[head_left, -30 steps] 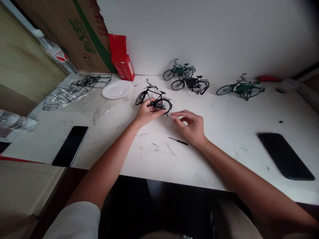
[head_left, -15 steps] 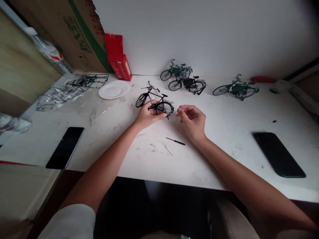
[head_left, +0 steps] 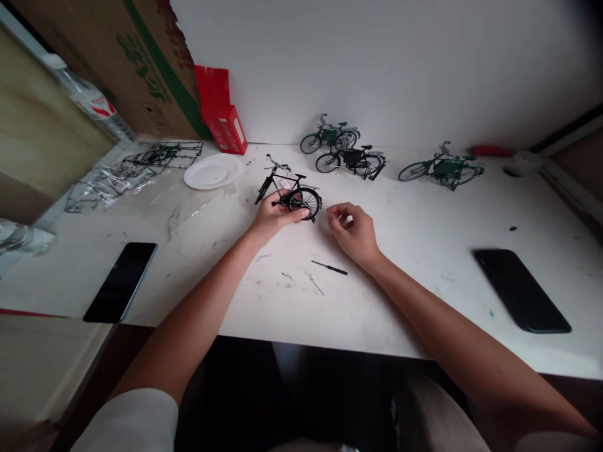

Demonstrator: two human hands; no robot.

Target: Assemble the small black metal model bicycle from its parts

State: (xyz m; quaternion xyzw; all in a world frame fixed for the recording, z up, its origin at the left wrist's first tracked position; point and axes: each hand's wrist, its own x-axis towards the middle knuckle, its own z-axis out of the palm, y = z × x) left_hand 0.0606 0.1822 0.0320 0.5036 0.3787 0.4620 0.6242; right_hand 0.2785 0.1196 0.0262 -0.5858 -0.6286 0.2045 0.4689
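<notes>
My left hand is closed around the lower part of a small black model bicycle, its thumb by the rear wheel. The bicycle is held above the table, with its handlebar to the left and a small tag on its frame. To the right of the rear wheel, my right hand is apart from the bicycle. Its thumb and forefinger are pinched together; whatever may be between them is too small to make out. Below the hands lie a small black screwdriver and a thin wire-like piece.
Along the wall stand a green model bicycle, a black one and another green one. A white plate, a red box and black part frames sit back left. Phones lie on both sides.
The bicycle has tilted slightly, and its front wheel now appears more edge-on. My right hand has shifted a little left; the thin light piece seen at its fingertips before no longer shows.
</notes>
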